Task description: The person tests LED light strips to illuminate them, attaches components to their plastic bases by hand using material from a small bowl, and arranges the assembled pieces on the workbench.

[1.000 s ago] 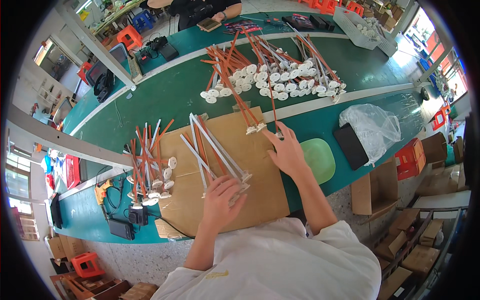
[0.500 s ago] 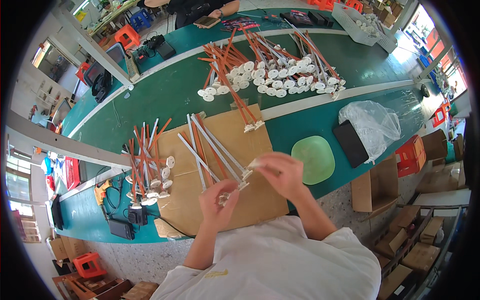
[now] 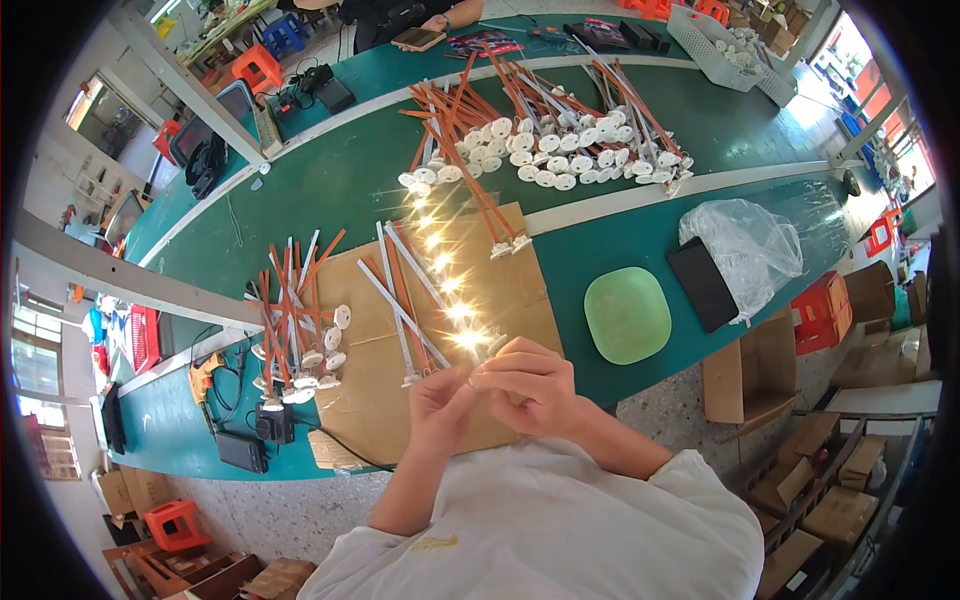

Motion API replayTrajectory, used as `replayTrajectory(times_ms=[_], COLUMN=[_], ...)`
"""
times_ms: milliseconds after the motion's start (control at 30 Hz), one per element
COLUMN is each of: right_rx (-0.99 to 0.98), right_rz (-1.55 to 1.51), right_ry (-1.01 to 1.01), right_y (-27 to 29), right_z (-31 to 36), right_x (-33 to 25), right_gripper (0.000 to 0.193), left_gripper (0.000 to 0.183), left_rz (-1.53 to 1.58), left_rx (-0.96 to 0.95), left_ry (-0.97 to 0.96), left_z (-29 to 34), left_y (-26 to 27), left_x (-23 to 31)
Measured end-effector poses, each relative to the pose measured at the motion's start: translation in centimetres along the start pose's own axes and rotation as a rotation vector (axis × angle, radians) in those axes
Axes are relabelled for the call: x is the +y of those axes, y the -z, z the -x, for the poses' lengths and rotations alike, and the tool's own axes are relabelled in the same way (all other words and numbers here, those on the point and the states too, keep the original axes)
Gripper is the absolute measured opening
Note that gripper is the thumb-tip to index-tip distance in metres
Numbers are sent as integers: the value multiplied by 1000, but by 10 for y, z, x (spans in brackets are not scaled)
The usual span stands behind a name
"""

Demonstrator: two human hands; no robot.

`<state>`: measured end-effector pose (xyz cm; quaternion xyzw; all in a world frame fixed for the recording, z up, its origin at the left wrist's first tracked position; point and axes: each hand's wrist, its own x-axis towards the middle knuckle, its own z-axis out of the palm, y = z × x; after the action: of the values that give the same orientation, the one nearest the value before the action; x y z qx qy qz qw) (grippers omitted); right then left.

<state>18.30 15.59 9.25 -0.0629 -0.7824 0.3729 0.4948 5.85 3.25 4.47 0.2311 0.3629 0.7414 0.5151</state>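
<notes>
A lit LED strip (image 3: 442, 263) stretches away from my hands, its row of bright points glaring over the cardboard sheet. At its near end my left hand (image 3: 443, 410) and my right hand (image 3: 528, 385) meet with fingers pinched together. A small white part (image 3: 495, 343) shows just above the right fingers; glare and fingers hide the details. Several unlit strips, white and orange-brown (image 3: 396, 300), lie on the cardboard (image 3: 350, 425) just beyond my left hand. To their left is a bundle of similar strips with round white ends (image 3: 332, 342).
A large pile of strips with white discs (image 3: 560, 150) lies across the table. Right of the cardboard sit a green square dish (image 3: 627, 315), a black box (image 3: 702, 287) and a clear plastic bag (image 3: 745, 250). A yellow glue gun (image 3: 204, 384) lies left. Another person's hand (image 3: 436, 24) is at the far edge.
The strip has lit up. My right hand has moved left and down, my left hand slightly right, and the two now meet at the strip's near end.
</notes>
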Motion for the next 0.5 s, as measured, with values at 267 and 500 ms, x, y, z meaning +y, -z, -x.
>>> replayTrajectory(times_ms=[267, 500], right_rx=[-172, -264], right_rz=[-95, -46], right_ry=[-68, -73], right_y=[2, 0], right_z=[-7, -13], right_x=[-4, 11], right_gripper=[27, 28], left_gripper=[31, 29], left_rz=[251, 259], left_rx=[-55, -20], left_ry=[21, 26], left_z=[4, -1], left_y=[11, 9], left_x=[9, 17])
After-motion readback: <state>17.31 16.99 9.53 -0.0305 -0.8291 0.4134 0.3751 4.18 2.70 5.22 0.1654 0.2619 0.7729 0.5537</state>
